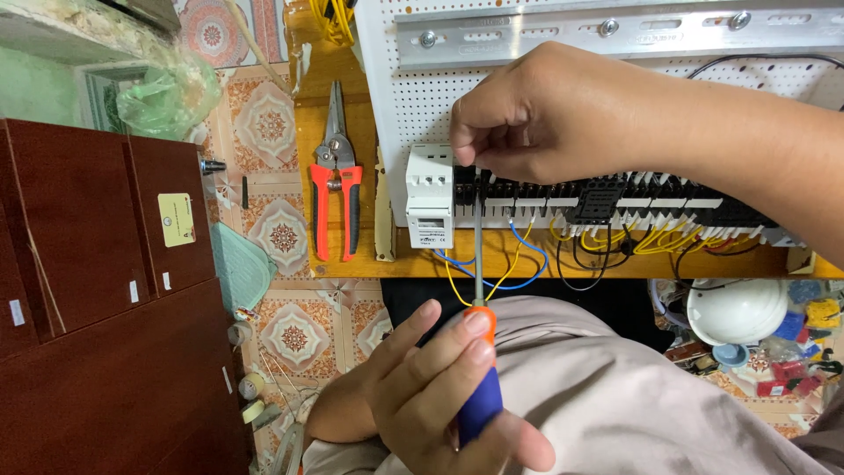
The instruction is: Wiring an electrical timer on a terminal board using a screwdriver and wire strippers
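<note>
Head view, left hand: the left hand (440, 396) is seen low in the frame, its fingers (475, 339) clamped around the blue-and-orange handle of the screwdriver (479, 352).
Head view, right hand: the right hand (536, 114) is pinched together at the terminal strip (615, 198), just beside the white module (430, 195); what is held between the fingertips cannot be told.
Screwdriver place: it is held over the lap, across the near edge of the worktop (352, 264).
Axis and heading: the long axis is set nearly straight away from the person, the tip pointed at the strip under the right hand.
Risk: the tip could be slipped off the screw by a tilted shaft, and the right fingers or the blue and yellow wires (505, 264) could be jabbed.
Beside: red-handled cutters (336, 185) are laid at the worktop's left edge.
</note>
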